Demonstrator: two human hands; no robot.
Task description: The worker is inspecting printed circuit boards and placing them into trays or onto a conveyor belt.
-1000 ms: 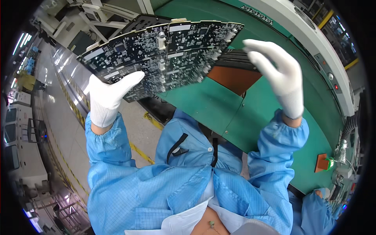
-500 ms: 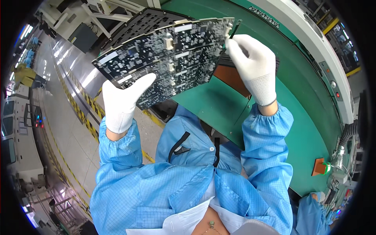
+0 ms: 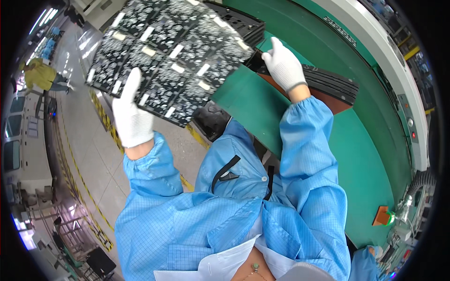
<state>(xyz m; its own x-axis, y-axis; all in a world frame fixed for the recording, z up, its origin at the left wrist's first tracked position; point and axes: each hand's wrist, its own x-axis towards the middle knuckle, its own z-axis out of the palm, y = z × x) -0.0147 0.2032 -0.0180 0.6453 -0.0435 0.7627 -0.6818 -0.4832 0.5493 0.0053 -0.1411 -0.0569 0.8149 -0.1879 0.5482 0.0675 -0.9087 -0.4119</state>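
Note:
A large black circuit board panel, crowded with small components and white connectors, is held up at a tilt on the left. Its near-left edge is in my white-gloved left hand, thumb on the upper face and the other fingers hidden underneath. My right hand, also gloved in white, is apart from the panel's right edge, index finger stretched out and thumb spread. It is over a stack of black trays on a brown base, with nothing visible in its grip.
Behind the panel stands another pile of black slotted trays. The green bench runs along the right beside a white machine housing. A small brown block lies near its lower end. A person in yellow is far left.
The panel has swung up and left, turning its component face more towards me. My right hand has let go of its right edge and lowered slightly, uncovering the trays on the brown base.

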